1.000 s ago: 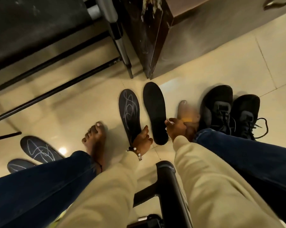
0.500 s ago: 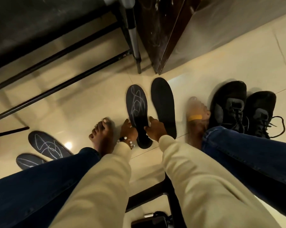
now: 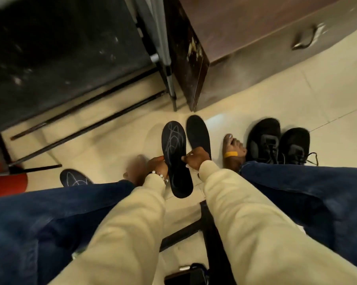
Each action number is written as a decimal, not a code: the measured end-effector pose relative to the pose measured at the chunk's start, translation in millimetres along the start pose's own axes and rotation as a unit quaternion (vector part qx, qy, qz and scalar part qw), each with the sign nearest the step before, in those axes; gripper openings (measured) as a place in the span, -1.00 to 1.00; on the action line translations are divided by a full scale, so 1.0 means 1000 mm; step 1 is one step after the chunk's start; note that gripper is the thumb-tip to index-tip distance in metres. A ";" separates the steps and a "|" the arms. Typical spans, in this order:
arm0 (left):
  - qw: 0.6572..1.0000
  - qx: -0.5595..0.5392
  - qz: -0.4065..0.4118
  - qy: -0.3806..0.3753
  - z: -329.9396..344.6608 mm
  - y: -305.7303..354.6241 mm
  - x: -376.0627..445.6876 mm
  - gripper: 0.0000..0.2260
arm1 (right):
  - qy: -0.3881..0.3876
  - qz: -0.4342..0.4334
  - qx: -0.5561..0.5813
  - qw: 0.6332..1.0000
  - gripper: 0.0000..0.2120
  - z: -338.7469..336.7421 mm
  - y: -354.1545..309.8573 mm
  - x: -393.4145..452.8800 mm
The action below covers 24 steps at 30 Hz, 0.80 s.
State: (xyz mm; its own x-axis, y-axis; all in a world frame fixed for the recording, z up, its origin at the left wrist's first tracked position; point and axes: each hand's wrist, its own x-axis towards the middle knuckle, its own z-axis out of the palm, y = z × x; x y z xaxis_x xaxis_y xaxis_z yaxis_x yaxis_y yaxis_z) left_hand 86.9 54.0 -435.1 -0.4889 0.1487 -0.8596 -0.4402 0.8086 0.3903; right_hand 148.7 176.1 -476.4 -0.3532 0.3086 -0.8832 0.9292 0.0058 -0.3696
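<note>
The scribbled insole [image 3: 174,145] is black with grey lines; the plain insole [image 3: 198,133] and shoes [image 3: 264,138] are black.

Only illegible scribbles on insole [image 3: 174,145]

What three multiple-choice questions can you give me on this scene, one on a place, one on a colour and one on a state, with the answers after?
1. Where do the black shoes stand?
A. beside the right foot, on its right
B. on the person's lap
C. under the left foot

2. What colour is the band on the right foot?
A. red
B. yellow
C. green

3. What state is the middle scribbled insole in?
A. tucked inside a shoe
B. lying untouched on the floor
C. held up by both hands

Answers:
1 A, the pair sits just right of the bare foot.
2 B, the strip across the foot is yellow.
3 C, the left hand and the right hand grip its edges.
</note>
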 end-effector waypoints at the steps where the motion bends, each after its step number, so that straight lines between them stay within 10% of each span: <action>1: 0.999 0.020 0.018 0.018 -0.006 0.007 -0.013 -0.77 | -0.011 -0.009 -0.014 1.000 -0.65 -0.010 -0.006 -0.015; 13: 0.925 -0.353 0.106 0.093 -0.035 0.079 -0.197 -0.85 | -0.058 -0.184 0.043 0.980 -0.78 -0.124 -0.065 -0.226; 24: 0.917 -0.240 0.306 0.086 -0.048 0.164 -0.231 -0.84 | 0.055 -0.287 0.314 0.903 -0.75 -0.195 -0.091 -0.252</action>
State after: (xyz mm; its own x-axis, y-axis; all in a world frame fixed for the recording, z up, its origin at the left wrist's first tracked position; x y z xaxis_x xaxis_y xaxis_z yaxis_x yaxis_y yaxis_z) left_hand 91.9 124.8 -156.5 -0.8482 0.3657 -0.3833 -0.3049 0.2547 0.9177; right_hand 174.1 283.5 -163.4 -0.7130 0.5183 -0.4722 0.3388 -0.3350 -0.8792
